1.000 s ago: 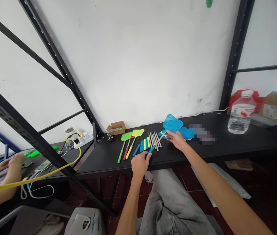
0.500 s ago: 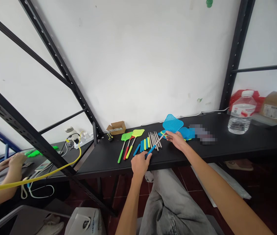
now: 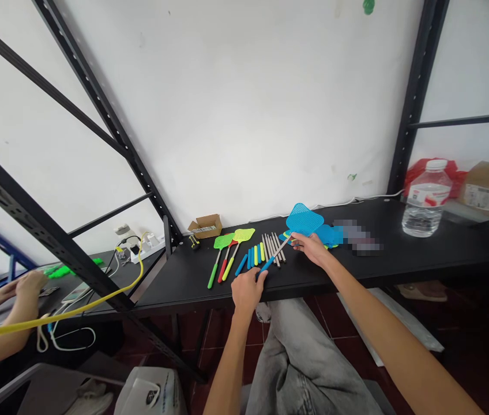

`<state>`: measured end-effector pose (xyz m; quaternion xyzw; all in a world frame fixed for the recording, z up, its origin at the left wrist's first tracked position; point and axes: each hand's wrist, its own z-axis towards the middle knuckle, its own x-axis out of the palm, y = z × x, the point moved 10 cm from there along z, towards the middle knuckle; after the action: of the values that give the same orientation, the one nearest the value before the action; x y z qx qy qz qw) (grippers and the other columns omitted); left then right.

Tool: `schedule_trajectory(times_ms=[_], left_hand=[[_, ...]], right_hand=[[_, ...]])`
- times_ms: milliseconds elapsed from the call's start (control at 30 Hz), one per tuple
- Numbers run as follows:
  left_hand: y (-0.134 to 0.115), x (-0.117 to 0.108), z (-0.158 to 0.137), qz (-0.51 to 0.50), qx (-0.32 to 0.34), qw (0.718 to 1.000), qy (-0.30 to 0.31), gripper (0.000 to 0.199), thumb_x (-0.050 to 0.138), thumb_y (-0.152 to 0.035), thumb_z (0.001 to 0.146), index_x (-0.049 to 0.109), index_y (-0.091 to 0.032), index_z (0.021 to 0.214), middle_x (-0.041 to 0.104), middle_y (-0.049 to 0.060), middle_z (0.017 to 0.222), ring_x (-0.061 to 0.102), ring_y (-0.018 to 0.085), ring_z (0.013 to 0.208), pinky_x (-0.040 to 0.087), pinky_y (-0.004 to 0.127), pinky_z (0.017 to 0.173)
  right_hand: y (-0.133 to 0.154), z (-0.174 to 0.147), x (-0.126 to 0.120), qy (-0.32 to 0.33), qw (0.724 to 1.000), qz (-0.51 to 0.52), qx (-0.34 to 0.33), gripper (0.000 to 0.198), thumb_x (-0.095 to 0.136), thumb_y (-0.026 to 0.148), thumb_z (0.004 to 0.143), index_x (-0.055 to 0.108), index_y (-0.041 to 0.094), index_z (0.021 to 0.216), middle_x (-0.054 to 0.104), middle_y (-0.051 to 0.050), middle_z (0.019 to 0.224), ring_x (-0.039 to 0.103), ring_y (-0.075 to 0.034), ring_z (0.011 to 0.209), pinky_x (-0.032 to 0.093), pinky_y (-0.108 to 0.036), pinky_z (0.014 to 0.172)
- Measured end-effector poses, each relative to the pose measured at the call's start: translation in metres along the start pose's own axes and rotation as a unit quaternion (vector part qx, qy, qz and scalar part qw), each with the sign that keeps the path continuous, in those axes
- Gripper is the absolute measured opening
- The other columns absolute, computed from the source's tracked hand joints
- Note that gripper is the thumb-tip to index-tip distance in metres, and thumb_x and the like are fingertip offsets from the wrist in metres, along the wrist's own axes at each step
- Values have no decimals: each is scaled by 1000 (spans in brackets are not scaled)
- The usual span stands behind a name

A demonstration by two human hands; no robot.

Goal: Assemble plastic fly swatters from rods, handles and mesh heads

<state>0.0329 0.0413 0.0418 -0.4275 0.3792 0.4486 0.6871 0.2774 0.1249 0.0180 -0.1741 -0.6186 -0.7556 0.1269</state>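
Black table (image 3: 357,269): left of the bottle (image 3: 424,202), left hand (image 3: 247,288) and right hand (image 3: 312,249) grip a blue swatter (image 3: 304,220) (fingers (image 3: 262,278) closed).

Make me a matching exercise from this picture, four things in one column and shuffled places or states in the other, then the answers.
1. Left hand
2. Right hand
3. Water bottle
4. Small cardboard box

A. Upright on the black table
B. On the grey shaft, beside the blue mesh head
C. Open, near the wall
D. On the blue handle

Pairs: 1-D, 2-B, 3-A, 4-C
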Motion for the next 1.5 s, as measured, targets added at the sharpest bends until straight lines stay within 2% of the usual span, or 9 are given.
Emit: schedule_trajectory(times_ms=[200, 467, 733, 1267, 1500], left_hand=[[1, -1, 0, -1, 7, 1000, -16, 41, 43, -55, 96, 72, -26, 105, 71, 4, 76, 66, 20, 78, 27, 24, 58], [-1, -1, 0, 4, 5, 1000, -5, 43, 42, -55, 97, 72, -27, 106, 71, 4, 78, 66, 19, 78, 29, 24, 58], [-1, 1, 1, -2, 8, 1000, -4, 45, 40, -57, 97, 72, -27, 106, 69, 2, 73, 64, 17, 73, 26, 24, 55], [-1, -1, 1, -6, 23, 999, -21, 43, 43, -56, 96, 73, -25, 102, 68, 2, 70, 63, 16, 68, 23, 25, 52], [0, 2, 1, -2, 17, 1000, -16, 43, 43, -57, 96, 72, -26, 104, 69, 2, 72, 63, 17, 70, 24, 24, 53]], right_hand=[[2, -1, 1, 7, 1000, -8, -3, 27, 84, 45, 65, 75, 19, 72, 74, -7, 82, 66, -17, 69, 51, -27, 61], [-2, 1, 1, 1, 1000, 3, -1, 29, 85, 44, 67, 72, 19, 76, 73, -7, 83, 66, -16, 68, 53, -26, 58], [1, -1, -18, -109, 985, 135, 13, 47, 91, 37, 60, 49, 24, 75, 67, 1, 72, 68, -19, 63, 56, -28, 50], [0, 1, -19, -99, 987, 125, 8, 44, 94, 36, 53, 55, 20, 67, 67, -1, 70, 65, -16, 60, 54, -27, 54], [0, 0, -16, -91, 988, 121, 6, 41, 93, 35, 56, 57, 19, 68, 68, -2, 69, 64, -15, 59, 55, -26, 53]])
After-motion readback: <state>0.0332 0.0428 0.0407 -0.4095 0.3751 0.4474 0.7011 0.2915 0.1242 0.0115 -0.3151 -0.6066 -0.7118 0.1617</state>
